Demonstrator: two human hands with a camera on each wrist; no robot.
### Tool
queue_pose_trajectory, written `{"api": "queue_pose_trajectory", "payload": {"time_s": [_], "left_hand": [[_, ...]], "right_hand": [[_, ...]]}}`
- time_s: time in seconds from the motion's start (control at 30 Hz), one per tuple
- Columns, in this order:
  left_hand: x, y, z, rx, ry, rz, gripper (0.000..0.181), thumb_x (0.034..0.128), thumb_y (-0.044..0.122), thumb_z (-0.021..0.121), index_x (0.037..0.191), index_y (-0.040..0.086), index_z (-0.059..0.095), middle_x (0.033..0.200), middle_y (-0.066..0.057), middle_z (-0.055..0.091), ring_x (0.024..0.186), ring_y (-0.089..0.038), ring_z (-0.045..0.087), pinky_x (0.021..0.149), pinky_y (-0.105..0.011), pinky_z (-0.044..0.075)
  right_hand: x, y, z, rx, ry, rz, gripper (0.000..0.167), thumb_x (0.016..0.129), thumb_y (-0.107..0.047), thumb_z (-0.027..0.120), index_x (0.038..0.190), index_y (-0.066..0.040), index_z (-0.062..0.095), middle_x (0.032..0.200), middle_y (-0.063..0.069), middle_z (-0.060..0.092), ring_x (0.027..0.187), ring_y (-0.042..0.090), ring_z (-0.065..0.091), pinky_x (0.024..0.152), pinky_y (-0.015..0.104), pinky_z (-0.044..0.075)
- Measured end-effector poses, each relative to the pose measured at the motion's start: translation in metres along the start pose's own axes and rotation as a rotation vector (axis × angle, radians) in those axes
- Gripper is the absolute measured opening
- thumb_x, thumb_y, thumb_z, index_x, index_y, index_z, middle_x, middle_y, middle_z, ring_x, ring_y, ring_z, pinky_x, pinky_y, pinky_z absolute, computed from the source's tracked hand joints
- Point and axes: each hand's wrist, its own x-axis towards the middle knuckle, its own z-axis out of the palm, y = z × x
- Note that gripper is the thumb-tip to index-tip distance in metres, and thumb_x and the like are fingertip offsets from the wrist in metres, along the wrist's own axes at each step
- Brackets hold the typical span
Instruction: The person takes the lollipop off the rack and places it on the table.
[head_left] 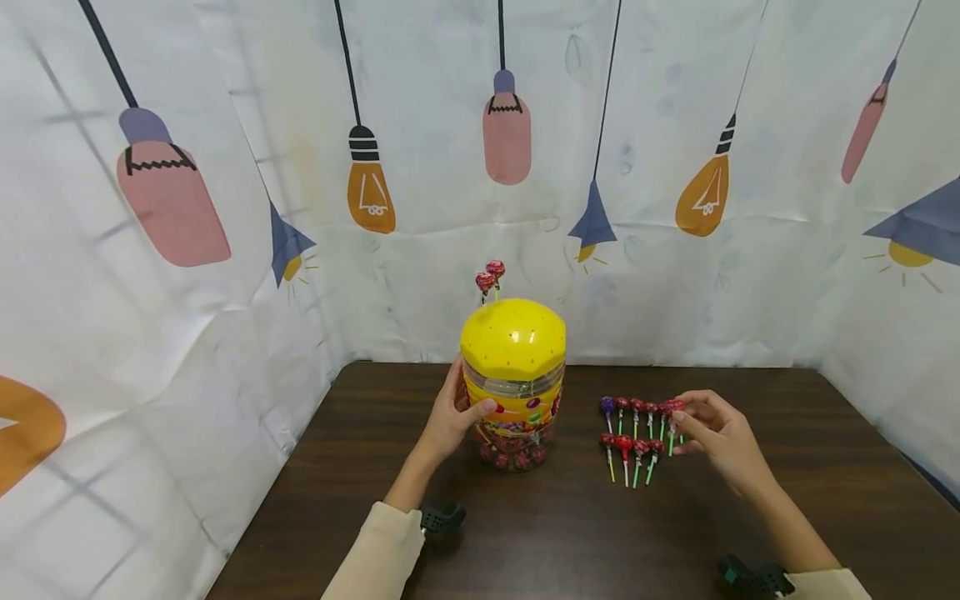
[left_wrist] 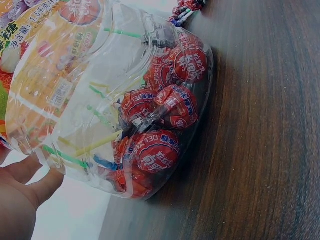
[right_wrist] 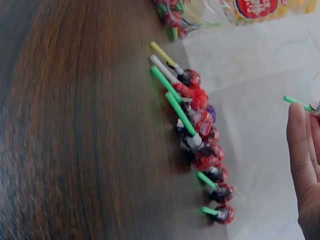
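A clear plastic candy jar (head_left: 516, 392) with a yellow lid (head_left: 513, 337) stands on the table, red-wrapped lollipops (left_wrist: 157, 150) visible in its base. My left hand (head_left: 450, 421) grips its left side, thumb across the front; the other fingers are partly hidden behind it. To the right, my right hand (head_left: 718, 432) pinches a red-wrapped lollipop (head_left: 672, 407) with a green stick, raised off the table in the right wrist view. Beside that hand lie two rows of lollipops, a back row (head_left: 636, 406) starting with a purple one (head_left: 607, 404) and a front row (head_left: 624, 444).
Two lollipops (head_left: 485, 282) stick up at the back of the jar's lid. The dark wooden table (head_left: 570, 542) meets a white cloth backdrop (head_left: 420, 283) printed with hanging lamps. Black bands (head_left: 442, 517) circle both wrists.
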Motion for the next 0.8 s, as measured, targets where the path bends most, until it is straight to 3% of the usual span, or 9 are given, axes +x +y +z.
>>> {"api": "queue_pose_trajectory", "payload": {"time_s": [0.3,0.53,0.8], "left_hand": [[-0.001,0.0,0.0,0.001,0.004,-0.003,0.086,0.0966,0.038,0.071,0.163,0.039,0.016,0.155,-0.005,0.044,0.139,-0.033,0.049,0.116,-0.061,0.04],[0.0,0.0,0.0,-0.002,0.0,0.003,0.085,0.0967,0.039,0.071,0.163,0.038,0.017,0.154,-0.006,0.045,0.138,-0.033,0.05,0.115,-0.061,0.041],[-0.001,0.0,0.0,0.0,0.004,-0.01,0.086,0.0963,0.041,0.071,0.163,0.04,0.015,0.155,-0.004,0.044,0.14,-0.032,0.049,0.116,-0.061,0.039]], "right_hand": [[0.0,0.015,-0.013,-0.026,-0.034,0.041,0.028,0.104,-0.007,0.057,0.128,0.007,0.051,0.095,-0.002,0.068,0.08,0.015,0.067,0.066,0.045,0.063],[-0.001,0.024,-0.019,-0.05,-0.049,0.071,0.024,0.104,-0.009,0.058,0.125,0.003,0.054,0.096,-0.004,0.066,0.08,0.012,0.068,0.067,0.039,0.064],[-0.002,0.028,-0.021,-0.109,-0.099,0.138,0.028,0.104,-0.013,0.059,0.124,0.006,0.051,0.097,0.001,0.066,0.082,0.014,0.07,0.071,0.04,0.064]]}}
